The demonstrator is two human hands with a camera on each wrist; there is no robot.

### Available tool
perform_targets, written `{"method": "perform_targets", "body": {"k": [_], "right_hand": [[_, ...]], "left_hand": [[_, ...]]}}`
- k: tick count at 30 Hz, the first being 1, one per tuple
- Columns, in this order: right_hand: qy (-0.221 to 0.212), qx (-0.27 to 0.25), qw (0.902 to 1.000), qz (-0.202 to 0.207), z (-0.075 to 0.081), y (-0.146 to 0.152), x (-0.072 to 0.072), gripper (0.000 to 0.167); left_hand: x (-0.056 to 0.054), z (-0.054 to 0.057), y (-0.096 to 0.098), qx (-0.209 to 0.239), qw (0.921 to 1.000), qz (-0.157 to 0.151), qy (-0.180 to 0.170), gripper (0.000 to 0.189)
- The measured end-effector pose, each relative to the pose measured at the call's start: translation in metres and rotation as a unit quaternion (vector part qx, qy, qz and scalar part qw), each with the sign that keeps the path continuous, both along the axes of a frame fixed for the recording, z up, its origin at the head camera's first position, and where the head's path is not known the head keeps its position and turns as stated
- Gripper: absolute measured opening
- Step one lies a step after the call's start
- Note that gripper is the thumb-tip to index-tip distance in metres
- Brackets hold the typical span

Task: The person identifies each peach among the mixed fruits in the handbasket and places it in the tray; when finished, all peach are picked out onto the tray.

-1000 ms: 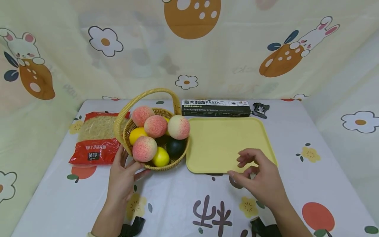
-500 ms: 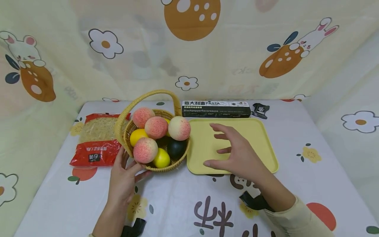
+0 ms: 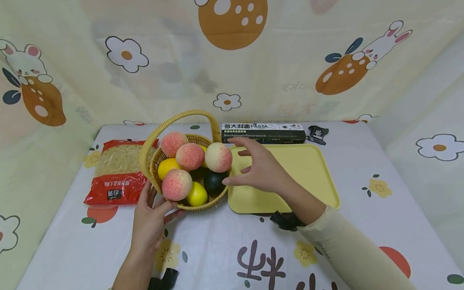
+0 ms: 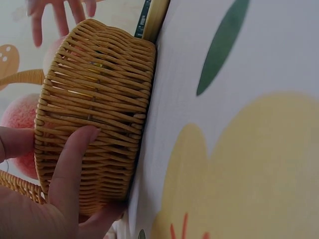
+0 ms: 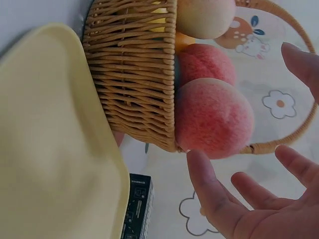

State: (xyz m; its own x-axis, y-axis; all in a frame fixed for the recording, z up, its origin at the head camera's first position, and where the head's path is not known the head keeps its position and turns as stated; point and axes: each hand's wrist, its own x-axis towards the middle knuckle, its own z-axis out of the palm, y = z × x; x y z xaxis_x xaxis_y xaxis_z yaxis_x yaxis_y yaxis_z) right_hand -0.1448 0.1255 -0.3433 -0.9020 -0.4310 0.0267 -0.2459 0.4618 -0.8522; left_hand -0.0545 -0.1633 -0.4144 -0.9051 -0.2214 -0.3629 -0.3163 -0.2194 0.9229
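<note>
Your right hand (image 3: pixel 262 172) hovers over the left end of the yellow tray (image 3: pixel 308 177), its grip wide: thumb toward the dark green fruit (image 3: pixel 214 183), fingers toward the pale pink peach (image 3: pixel 218 157). Whether a fingertip touches that peach, you cannot tell. The peach sits at the right rim of the wicker basket (image 4: pixel 99 99), which stands left of the table's (image 3: pixel 206 245) middle, toward the back edge, just beside the tray. Your left hand (image 3: pixel 150 217) rests on the basket's near left side, its grip wide too, with fingers spread against the woven wall. Three pinker peaches (image 3: pixel 190 156) and some yellow fruits (image 3: pixel 197 194) share the basket. A red bag (image 3: pixel 121 187) lies toward the table's left edge; a black PASTA box (image 3: pixel 262 137) and small black packet (image 3: pixel 317 135) lie along the back edge.
</note>
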Motion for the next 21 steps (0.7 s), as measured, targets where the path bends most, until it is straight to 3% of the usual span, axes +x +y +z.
{"method": "perform_targets", "body": {"k": [11, 21], "right_hand": [[0.014, 0.017, 0.9992, 0.032, -0.008, -0.026, -0.026, 0.091], [-0.010, 0.095, 0.9954, -0.007, -0.009, -0.047, -0.030, 0.089]], "left_hand": [[0.000, 0.000, -0.001, -0.002, 1.0000, -0.005, 0.000, 0.102], [0.000, -0.001, -0.001, -0.001, 1.0000, -0.002, -0.003, 0.102]]}}
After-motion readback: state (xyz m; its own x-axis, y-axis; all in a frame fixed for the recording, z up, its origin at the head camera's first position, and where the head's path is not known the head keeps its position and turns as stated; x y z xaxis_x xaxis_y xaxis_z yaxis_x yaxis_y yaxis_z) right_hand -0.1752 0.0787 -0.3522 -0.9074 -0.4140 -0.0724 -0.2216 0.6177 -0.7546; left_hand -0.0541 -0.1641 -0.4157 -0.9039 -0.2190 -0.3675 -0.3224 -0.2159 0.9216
